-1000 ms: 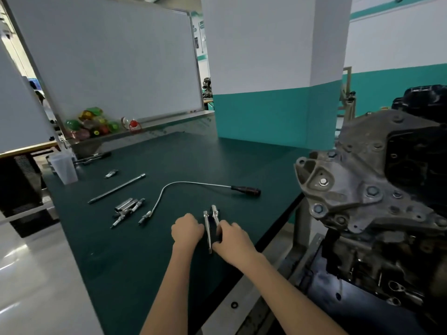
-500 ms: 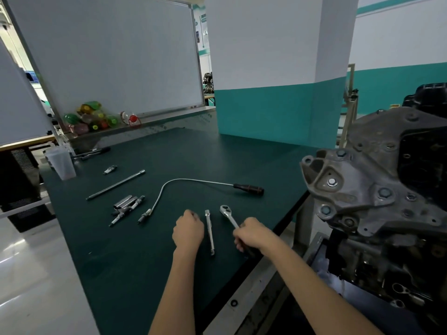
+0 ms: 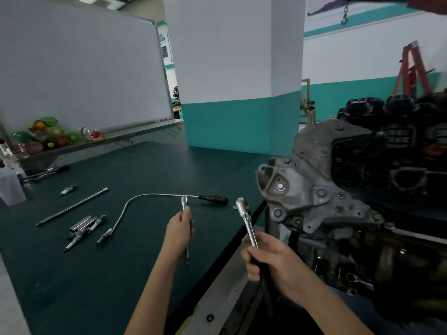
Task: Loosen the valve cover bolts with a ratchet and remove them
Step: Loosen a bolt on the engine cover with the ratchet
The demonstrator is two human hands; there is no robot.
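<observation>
My right hand (image 3: 273, 258) grips the black handle of a chrome ratchet (image 3: 244, 218), raised above the bench's right edge with its head pointing up. My left hand (image 3: 180, 229) holds a slim chrome extension bar (image 3: 185, 206) upright over the green bench top (image 3: 145, 170), its socket end on top. The engine (image 3: 343, 189) stands to the right of the bench, grey bracket with bolts facing me, its dark valve cover (image 3: 399, 122) on top.
A flexible pick-up tool with a black handle (image 3: 212, 199), a long extension rod (image 3: 72, 206), several sockets and spark plugs (image 3: 83, 226), another ratchet (image 3: 46, 172) and a plastic cup (image 3: 9, 187) lie on the bench. A whiteboard and a pillar stand behind.
My right hand lifted the ratchet off the bench and raised it. My left hand picked up the extension bar that lay between the hands. The view swung toward the engine.
</observation>
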